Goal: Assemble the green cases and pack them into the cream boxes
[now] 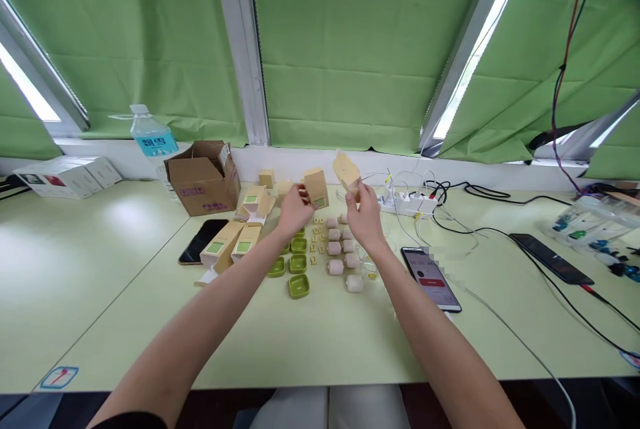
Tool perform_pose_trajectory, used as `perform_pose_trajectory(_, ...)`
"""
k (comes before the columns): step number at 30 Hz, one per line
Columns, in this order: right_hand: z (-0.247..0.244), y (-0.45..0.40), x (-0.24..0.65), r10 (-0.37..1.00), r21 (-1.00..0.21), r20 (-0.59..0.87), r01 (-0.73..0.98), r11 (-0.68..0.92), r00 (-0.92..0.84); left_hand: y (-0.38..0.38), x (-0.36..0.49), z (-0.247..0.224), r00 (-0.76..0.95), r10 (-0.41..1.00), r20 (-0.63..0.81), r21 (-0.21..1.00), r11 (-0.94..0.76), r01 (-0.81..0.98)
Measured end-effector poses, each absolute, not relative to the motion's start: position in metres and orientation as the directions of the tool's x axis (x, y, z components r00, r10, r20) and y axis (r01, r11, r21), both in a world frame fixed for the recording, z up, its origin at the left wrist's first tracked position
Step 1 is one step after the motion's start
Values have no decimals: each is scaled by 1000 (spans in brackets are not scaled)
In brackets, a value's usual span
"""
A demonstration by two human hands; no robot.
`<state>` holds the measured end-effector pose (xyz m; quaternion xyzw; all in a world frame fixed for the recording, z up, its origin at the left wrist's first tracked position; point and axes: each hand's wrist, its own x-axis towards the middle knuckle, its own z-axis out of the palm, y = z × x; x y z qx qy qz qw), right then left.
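My left hand (pixel 296 208) is closed at the lower left edge of a small tan box (pixel 316 188) with a green label. My right hand (pixel 364 212) pinches the lower end of another tan carton (pixel 346 170), which is lifted and tilted above the table. Below and between my arms lie several green square dishes (pixel 299 286), several tiny yellow pieces (pixel 313 248) and rows of pale pink cylinders (pixel 335 267). More tan boxes (pixel 247 240), some with open flaps, lie left of my left hand.
A brown cardboard box (pixel 203 179) and a water bottle (pixel 153 136) stand at the back left. A dark phone (pixel 203 241) lies left of the tan boxes. At right are a lit phone (pixel 431 279), a power strip (pixel 410 204), cables and another black phone (pixel 551 258).
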<state>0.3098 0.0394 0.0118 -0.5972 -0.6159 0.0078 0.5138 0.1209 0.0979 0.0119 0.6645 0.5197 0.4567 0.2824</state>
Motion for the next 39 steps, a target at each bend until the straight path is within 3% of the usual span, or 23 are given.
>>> perform_pose_trajectory(2,10,13,316,639,-623,714,675,394,286,113,147,14,75,962,264,771,-257,583)
perform_pose_trajectory(5,11,-19,324,582,-637,741,627,449,336,129,182,12,78,973,215,726,-213,654)
perform_pose_trajectory(18,-15,-41,334,618,-653,718,618,438,321,151,213,-8,-18,993,116,746,-76,662)
perform_pose_trajectory(24,-23,-37,324,597,-515,777,748,418,201,105,186,-5,87,977,196,846,-213,489)
perform_pose_trajectory(25,-23,-38,321,590,-459,792,791,404,158,91,177,-4,104,973,207,884,-232,405)
perform_pose_trajectory(26,-23,-40,317,585,-393,804,833,390,105,77,166,-4,131,967,218,953,-240,184)
perform_pose_trajectory(27,-23,-41,313,583,-319,811,870,376,45,62,155,-3,166,955,244,970,-243,-30)
perform_pose_trajectory(29,-22,-44,303,589,-173,804,914,367,-84,32,133,1,238,923,303,940,-248,-233)
perform_pose_trajectory(31,-23,-46,292,591,-79,785,915,395,-188,9,114,5,263,902,342,927,-279,-248)
perform_pose_trajectory(33,-24,-47,281,580,-57,774,884,464,-255,-5,100,8,239,899,367,926,-329,-188)
perform_pose_trajectory(39,-32,-52,262,596,-164,725,753,637,-346,-2,76,-4,136,886,444,894,-429,-127)
